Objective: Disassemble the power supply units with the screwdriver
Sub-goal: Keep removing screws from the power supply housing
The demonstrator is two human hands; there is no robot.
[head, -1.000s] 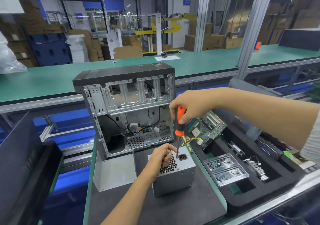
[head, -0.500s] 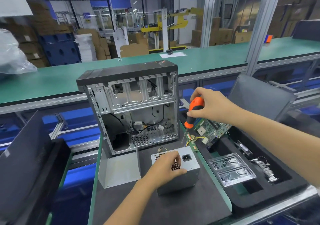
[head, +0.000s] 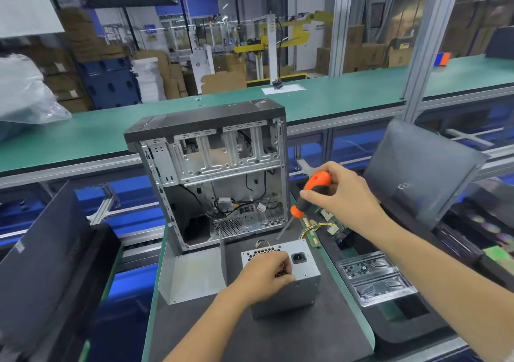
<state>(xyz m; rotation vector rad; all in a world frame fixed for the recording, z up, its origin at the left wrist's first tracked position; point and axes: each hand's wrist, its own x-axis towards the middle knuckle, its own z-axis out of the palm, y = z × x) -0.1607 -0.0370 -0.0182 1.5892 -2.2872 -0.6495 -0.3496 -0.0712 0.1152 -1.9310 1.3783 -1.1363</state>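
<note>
Dark bench mat (head: 278, 334) | left hand (head: 264, 275) grips power supply (head: 294, 292) | right hand (head: 342, 197) fingers hold screwdriver (head: 311, 192) aloft

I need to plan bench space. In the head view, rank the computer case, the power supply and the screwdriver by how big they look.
1. Computer case, clearly largest.
2. Power supply, partly under the left hand.
3. Screwdriver, smallest; the right hand covers part of its handle.
</note>
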